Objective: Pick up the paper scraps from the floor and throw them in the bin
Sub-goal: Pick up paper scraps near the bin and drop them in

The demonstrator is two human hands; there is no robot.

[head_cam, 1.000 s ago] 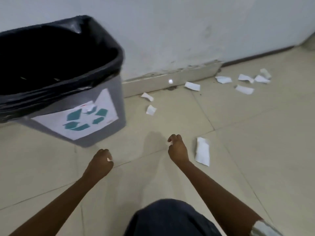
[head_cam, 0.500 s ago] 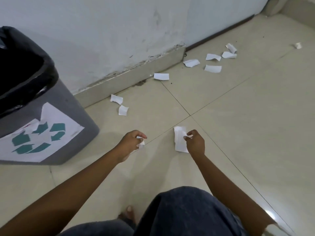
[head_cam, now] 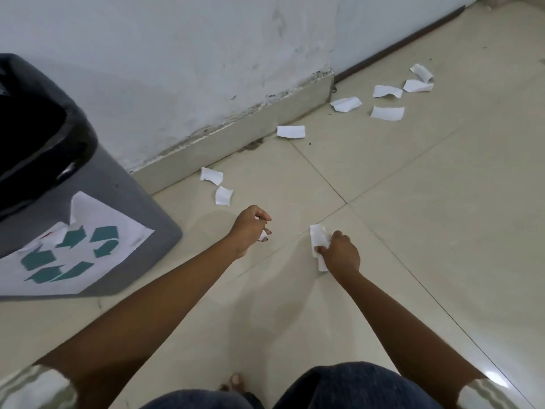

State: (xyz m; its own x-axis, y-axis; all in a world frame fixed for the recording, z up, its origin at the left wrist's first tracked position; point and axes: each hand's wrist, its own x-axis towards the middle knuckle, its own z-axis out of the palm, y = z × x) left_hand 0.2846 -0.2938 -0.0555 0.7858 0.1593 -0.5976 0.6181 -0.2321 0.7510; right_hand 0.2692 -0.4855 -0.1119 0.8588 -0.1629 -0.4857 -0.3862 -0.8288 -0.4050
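the right hand (head_cam: pixel 340 251) pinches a floor scrap (head_cam: pixel 318 238) to lift it, while the left hand (head_cam: pixel 250 228), curled shut, keeps a small scrap (head_cam: pixel 262 235) for the bin (head_cam: pixel 118 190).

Beige tiled floor (head_cam: pixel 442 202), glossy, thin dark grout lines crossing near centre frame. I see a bright glare spot (head_cam: pixel 493 376) on the tile at lower right. Pale wall (head_cam: pixel 177 54) behind, scuffed and stained, paint chipped along its base. Light skirting tile (head_cam: pixel 236 143) runs along the wall foot, ending at a corner; a dark skirting strip (head_cam: pixel 398 50) continues beyond it. Dark smudge (head_cam: pixel 253 146) on the floor by the skirting.
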